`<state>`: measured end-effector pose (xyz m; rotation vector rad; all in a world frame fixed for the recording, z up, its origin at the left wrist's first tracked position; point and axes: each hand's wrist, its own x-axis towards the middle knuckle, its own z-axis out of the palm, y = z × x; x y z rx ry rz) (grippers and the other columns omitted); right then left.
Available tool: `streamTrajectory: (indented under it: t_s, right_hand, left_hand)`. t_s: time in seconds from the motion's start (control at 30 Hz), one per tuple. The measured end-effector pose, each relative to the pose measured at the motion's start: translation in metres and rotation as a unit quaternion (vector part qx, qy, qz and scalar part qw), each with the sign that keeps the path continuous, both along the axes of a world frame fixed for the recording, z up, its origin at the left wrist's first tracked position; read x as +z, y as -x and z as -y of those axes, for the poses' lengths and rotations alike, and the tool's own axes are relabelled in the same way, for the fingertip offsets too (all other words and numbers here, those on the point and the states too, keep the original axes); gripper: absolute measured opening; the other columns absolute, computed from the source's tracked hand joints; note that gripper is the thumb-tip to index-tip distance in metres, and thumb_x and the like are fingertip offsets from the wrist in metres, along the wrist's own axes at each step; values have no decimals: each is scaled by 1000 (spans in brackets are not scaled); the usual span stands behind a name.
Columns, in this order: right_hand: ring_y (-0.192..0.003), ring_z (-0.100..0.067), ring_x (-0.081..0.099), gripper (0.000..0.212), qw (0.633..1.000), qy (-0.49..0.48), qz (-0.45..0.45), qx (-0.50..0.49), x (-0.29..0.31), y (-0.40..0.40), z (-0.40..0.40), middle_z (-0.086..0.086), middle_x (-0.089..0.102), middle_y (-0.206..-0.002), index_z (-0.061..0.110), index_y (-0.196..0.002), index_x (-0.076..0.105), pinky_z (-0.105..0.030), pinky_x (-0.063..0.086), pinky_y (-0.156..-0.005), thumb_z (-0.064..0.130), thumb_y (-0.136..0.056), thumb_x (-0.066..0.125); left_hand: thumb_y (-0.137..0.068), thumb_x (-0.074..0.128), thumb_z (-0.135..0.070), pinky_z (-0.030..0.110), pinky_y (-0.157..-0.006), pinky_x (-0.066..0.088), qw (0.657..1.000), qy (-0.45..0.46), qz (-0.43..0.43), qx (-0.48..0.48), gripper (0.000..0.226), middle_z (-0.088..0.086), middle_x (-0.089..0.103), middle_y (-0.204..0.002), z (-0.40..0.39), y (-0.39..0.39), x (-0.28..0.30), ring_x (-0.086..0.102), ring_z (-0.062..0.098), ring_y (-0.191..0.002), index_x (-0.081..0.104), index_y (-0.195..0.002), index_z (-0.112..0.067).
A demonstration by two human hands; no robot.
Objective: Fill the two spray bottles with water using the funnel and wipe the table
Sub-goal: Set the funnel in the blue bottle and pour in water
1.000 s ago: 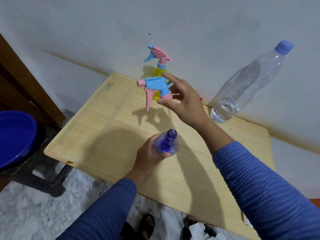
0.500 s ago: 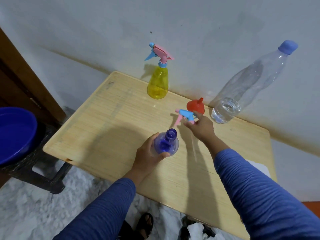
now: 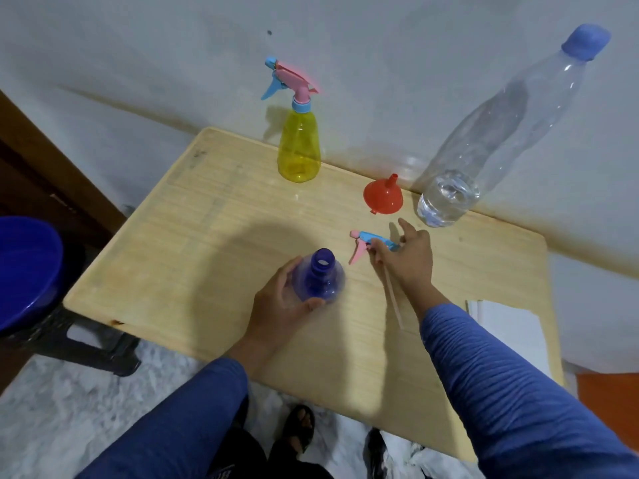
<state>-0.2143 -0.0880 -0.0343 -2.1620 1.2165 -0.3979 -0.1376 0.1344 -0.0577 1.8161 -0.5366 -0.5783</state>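
Blue bottle [image 3: 320,281] gripped by left hand [image 3: 276,305]; right hand [image 3: 406,257] touches sprayer [image 3: 366,242].

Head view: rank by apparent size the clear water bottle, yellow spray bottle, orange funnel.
1. Clear plastic water bottle with blue cap
2. Yellow plastic spray bottle
3. Orange plastic funnel
Wide-angle stretch exaggerates the first.

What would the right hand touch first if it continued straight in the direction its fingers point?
Probably the red funnel. The right hand rests on the spray head, its fingers pointing up-table toward the funnel; the water bottle stands slightly to the right. Depth is uncertain.
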Motion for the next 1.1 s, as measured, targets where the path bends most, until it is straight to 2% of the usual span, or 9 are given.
streamTrajectory:
  t_s: [0.13,0.33,0.53,0.63,0.73,0.87,0.97,1.03,1.1]
  right_hand:
    - [-121,-26,43,76,1000,19,17,-11,0,-27,19,-15,39,-130,13,-144,29,-28,35,-96,36,-83,68]
    - [-127,-31,40,86,998,-24,52,-39,-17,-62,50,-16,29,-141,7,-145,22,-37,37,-106,36,-79,70]
    - [-127,-29,40,73,995,-36,79,-44,-27,-78,64,-11,25,-142,14,-138,36,-32,31,-109,33,-77,71]
    - [-132,-29,35,73,994,-34,95,-32,-27,-80,63,-12,22,-145,20,-137,38,-35,30,-113,36,-74,72]
    - [-124,-27,42,73,991,-43,122,-13,-18,-76,59,-12,38,-137,22,-135,40,-33,36,-106,26,-71,75]
    - [-114,-23,52,77,989,-59,136,6,1,-65,56,-9,51,-129,21,-133,46,-24,41,-95,22,-64,82]
    - [-104,-10,50,76,982,-94,164,9,23,-50,47,3,51,-120,16,-139,42,0,36,-83,18,-73,78]
    - [-98,-8,51,70,976,-104,191,11,38,-37,33,3,54,-112,17,-140,41,-5,41,-84,17,-79,73]
    - [-101,-17,58,68,968,-121,218,21,49,-22,19,-8,61,-114,22,-142,38,-23,46,-96,18,-82,71]
  left_hand:
    - [-52,73,-59,9,-88,43,1000,-12,5,0,83,-22,56,-120,0,-2,-5,53,-10,-109,44,-127,-40]
    - [-52,78,-52,29,-97,47,1000,-6,-13,8,88,-10,58,-127,2,-3,-11,56,1,-114,46,-131,-30]
    - [-56,79,-52,28,-99,46,1000,-19,-11,-8,89,-10,54,-131,3,-4,-8,52,1,-119,43,-134,-27]
    - [-56,78,-52,25,-99,45,1000,-22,-7,-5,89,-11,54,-131,3,-4,-6,51,-1,-119,42,-134,-26]
    - [-56,78,-52,24,-99,45,1000,-18,-8,-3,88,-11,54,-131,4,-3,-6,52,0,-119,43,-133,-28]
    - [-56,78,-51,24,-99,45,1000,-10,-6,-5,87,-10,55,-130,2,-3,-7,52,-1,-117,44,-132,-27]
    - [-54,79,-58,26,-98,46,1000,-5,-4,-7,89,-11,56,-129,1,-3,-9,54,1,-117,45,-131,-29]
    - [-51,76,-66,26,-96,46,1000,-6,-4,-7,88,-14,56,-127,1,-4,-9,54,1,-116,44,-128,-38]
    - [-50,77,-66,25,-95,47,1000,-8,-4,-6,85,-18,56,-125,1,-5,-10,55,1,-115,44,-126,-44]
